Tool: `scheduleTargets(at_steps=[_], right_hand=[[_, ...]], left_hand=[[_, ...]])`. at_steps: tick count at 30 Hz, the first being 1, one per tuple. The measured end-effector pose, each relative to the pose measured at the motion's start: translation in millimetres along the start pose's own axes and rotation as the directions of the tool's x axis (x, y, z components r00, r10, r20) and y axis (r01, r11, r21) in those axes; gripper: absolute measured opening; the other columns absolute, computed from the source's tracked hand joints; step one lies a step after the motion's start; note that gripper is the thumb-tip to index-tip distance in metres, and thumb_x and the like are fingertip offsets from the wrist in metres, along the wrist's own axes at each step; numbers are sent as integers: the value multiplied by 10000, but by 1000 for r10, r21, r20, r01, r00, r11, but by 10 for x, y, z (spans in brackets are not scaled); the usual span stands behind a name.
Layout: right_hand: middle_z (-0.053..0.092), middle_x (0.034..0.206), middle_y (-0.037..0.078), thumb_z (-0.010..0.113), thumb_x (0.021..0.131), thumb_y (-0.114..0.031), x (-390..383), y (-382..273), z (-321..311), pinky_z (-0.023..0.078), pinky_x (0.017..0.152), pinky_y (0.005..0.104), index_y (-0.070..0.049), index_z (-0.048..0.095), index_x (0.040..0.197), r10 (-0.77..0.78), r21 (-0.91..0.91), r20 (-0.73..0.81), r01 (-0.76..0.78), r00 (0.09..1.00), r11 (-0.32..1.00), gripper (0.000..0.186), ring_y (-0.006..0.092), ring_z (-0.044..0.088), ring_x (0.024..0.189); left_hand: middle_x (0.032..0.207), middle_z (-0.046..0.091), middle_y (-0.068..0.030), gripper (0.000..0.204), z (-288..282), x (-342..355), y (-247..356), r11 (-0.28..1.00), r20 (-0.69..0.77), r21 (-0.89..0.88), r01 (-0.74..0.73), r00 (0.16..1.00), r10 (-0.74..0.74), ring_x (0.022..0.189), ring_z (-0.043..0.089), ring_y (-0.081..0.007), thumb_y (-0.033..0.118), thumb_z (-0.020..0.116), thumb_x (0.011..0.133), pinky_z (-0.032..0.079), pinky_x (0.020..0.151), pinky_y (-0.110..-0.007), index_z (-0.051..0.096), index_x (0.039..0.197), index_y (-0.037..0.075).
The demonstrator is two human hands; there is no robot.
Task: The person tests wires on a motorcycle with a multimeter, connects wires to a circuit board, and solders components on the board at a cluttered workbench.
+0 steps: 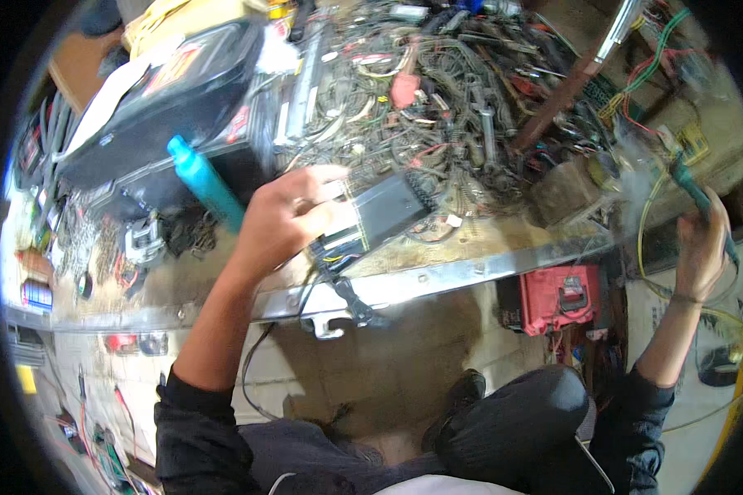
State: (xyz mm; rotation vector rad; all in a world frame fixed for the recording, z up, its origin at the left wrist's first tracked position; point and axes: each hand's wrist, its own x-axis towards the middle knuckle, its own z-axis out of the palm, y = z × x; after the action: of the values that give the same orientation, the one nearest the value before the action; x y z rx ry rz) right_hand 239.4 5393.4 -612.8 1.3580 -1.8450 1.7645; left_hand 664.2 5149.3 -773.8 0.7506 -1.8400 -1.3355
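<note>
Now, flat dark grey rectangular casing point(388, 213): tilted at the centre of the frame, over the bench's near edge; whether it rests there or hangs just above, I cannot tell.
Left hand point(285, 206): grasping the casing's left end, thumb and fingers around it. I judge a firm pinch on the solid sides best, with little pressure near the wires.
Thin black and yellow wires point(335, 254): at the casing's lower left corner, below my fingers. They look easy to snag, so I would leave them slack.
Dark bunched cable point(353, 302): hanging over the bench edge, below centre. Its weight could tug at the casing; supporting it would help.
Right hand point(702, 252): at the far right of the frame, closed around the handle, well apart from the casing.
Slender dark green handle point(692, 188): pointing up and left; its tip is too blurred to name. I should steer it clear of the cable beside it.
Thin yellow cable point(642, 235): looping near my right hand, a likely catch.
Pale workbench with metal front edge point(446, 278): running across mid-frame.
Tangled heap of dark wires point(462, 107): upper centre, close behind the casing; loose ends could hook its far end.
</note>
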Motion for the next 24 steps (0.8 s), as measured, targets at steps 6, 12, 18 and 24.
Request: scheduleTargets(at_steps=[6, 12, 18, 24], right_hand=[[645, 949, 183, 646, 871, -373, -1018, -626, 1401, 545, 747, 373, -10, 444, 1238, -97, 390, 517, -133, 851, 911, 554, 250, 656, 804], [503, 1292, 170, 803, 728, -143, -1432, -458, 2558, 414, 1007, 385, -47, 348, 1306, -208, 489, 777, -363, 594, 793, 742, 257, 520, 1181], [449, 1348, 170, 852, 666, -164, -1500, -256, 3048, 375, 1022, 393, -92, 255, 1368, -288, 515, 820, -419, 494, 747, 925, 267, 449, 1247], [470, 1333, 191, 818, 679, -58, -1552, -280, 3172, 348, 1046, 405, -77, 275, 1335, -264, 491, 857, -547, 442, 678, 852, 256, 449, 1249]], left_hand=[[1309, 510, -191, 121, -166, -89, -112, 995, 53, -100, -19, 998, 24, 1051, 587, -184, -89, 558, 791, 496, 842, -290, 591, 886, -21], [1249, 553, -162, 136, -133, -115, -43, 983, -101, -178, -34, 995, 16, 1027, 574, -176, -31, 514, 843, 450, 907, -299, 611, 938, -30], [1141, 581, -119, 213, -250, -619, -237, 962, -122, -272, -31, 992, -3, 1045, 563, -180, -52, 543, 832, 437, 925, -308, 615, 1031, -28], [1092, 631, -129, 148, -170, -697, -61, 981, -142, -158, -113, 986, 90, 972, 599, -164, -39, 543, 852, 473, 873, -288, 642, 961, -56]])
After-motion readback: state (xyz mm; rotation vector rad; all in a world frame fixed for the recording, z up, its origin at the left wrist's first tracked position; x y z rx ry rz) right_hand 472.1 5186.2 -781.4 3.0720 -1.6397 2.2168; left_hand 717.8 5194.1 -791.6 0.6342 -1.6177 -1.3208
